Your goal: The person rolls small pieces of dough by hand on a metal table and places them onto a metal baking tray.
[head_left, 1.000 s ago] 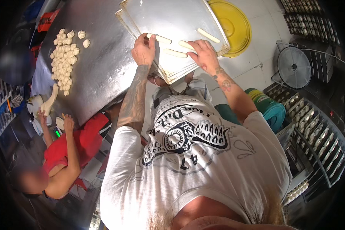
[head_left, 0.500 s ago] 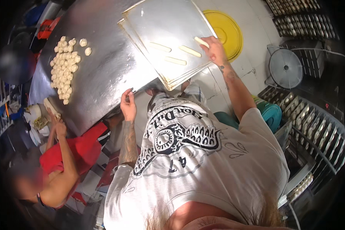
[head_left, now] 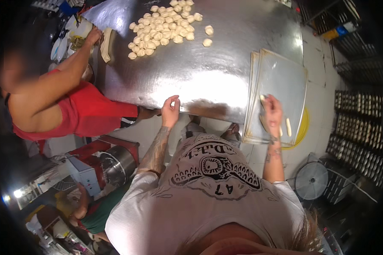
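Observation:
Over a stack of flat metal trays, my right hand is closed with its fingers bunched. The pale tip of a dough stick shows at its fingertips; the rest of that stick is hidden. Another dough stick lies on the top tray to the right of the wrist. One more pale dough stick lies left of the wrist, partly covered. My left hand hovers at the front edge of the metal table, fingers curled toward the thumb, with nothing visible in them.
Many dough balls lie clustered toward the table's far side. At left, a co-worker in a red apron reaches beside a long dough strip. A steel mixer bowl, loaded racks, a yellow round lid and a fan surround me.
My view has swung left, so the table and trays appear shifted and turned. My right hand has moved from the tray's right side toward its left part. My left hand's fingers look more curled.

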The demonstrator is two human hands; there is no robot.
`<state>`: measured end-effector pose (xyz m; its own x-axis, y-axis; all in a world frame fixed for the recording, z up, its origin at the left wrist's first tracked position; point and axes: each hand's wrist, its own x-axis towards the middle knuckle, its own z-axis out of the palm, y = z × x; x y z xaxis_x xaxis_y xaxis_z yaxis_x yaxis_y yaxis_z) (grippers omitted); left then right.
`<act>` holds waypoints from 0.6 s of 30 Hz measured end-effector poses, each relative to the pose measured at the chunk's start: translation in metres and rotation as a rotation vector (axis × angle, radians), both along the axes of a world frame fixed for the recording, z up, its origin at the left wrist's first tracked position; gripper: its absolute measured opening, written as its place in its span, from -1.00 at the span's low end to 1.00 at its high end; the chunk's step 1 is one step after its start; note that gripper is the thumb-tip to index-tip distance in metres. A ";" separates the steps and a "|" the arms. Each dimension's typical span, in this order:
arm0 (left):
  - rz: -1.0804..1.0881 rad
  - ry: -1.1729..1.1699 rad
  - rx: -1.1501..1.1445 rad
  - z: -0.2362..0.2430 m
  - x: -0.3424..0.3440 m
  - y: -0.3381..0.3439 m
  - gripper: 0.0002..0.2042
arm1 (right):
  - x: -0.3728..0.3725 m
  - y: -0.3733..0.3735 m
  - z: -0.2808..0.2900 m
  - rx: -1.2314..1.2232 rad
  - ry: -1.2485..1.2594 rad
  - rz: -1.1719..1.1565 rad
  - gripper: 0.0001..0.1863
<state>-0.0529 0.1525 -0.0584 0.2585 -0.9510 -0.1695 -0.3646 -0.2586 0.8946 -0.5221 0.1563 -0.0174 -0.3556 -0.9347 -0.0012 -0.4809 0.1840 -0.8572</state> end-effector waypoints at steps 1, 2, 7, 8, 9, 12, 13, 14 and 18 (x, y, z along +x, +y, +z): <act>-0.054 -0.121 -0.223 -0.007 0.008 -0.026 -0.73 | 0.035 -0.024 -0.015 -0.016 -0.129 0.064 -0.59; -0.093 -0.254 -0.437 -0.016 0.017 -0.049 -0.74 | 0.084 -0.053 -0.011 0.036 -0.216 0.156 -0.54; 0.012 -0.344 -0.318 0.020 0.027 -0.171 -0.71 | 0.276 -0.195 0.004 -0.078 0.070 0.428 -0.31; 0.026 -0.379 -0.348 0.026 0.031 -0.191 -0.69 | 0.299 -0.224 0.009 -0.159 0.257 0.444 -0.30; 0.028 -0.388 -0.353 0.031 0.039 -0.208 -0.69 | 0.326 -0.249 0.022 -0.042 0.288 0.436 -0.31; -0.048 -0.439 -0.501 0.045 0.041 -0.266 -0.63 | 0.354 -0.298 0.013 0.063 0.458 0.392 -0.49; -0.067 -0.551 -0.542 0.047 0.043 -0.283 -0.61 | 0.353 -0.302 0.009 0.057 0.459 0.377 -0.49; -0.076 -0.658 -0.569 0.042 0.046 -0.296 -0.60 | 0.350 -0.299 0.006 0.012 0.377 0.447 -0.54; -0.197 -0.871 -0.438 0.039 0.051 -0.320 -0.61 | 0.319 -0.209 0.009 -0.015 0.150 0.541 -0.55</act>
<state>-0.0018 -0.1675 -0.0196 -0.0435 -0.9237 0.3806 -0.9407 0.1662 0.2959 -0.2033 -0.0530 -0.0089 0.1794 -0.9834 0.0270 -0.6202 -0.1344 -0.7729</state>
